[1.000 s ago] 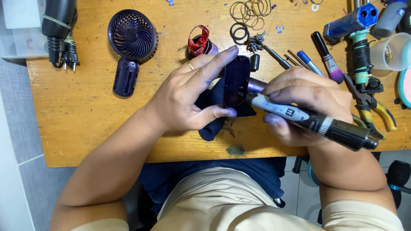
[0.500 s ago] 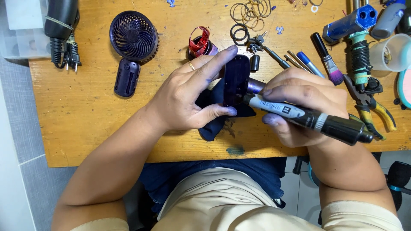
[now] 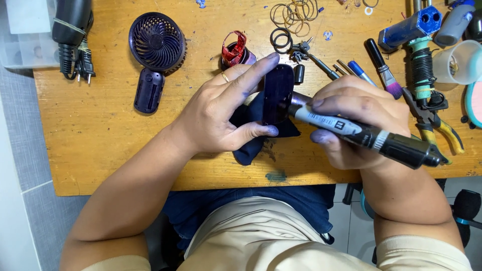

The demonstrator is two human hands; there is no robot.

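Barely shifted from a moment ago, the left hand (image 3: 216, 118) still pinches a dark plastic panel (image 3: 277, 94) above the wooden table (image 3: 100, 125), while the right hand (image 3: 359, 118), fingers closed around a marker (image 3: 361, 133), keeps its tip on the panel – colouring evidently continues

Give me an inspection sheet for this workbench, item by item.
Surface: wooden bench, paint-stained.
Job's things: dark purple oblong plastic shell over a dark cloth; thick black marker tip against it.
Clutter: purple handheld fan, pliers, brush, rubber rings.
Hands: left hand holds the shell; right hand grips the marker.
Cables: black plug cord, bundled.
Surroundings: grey tiled floor.
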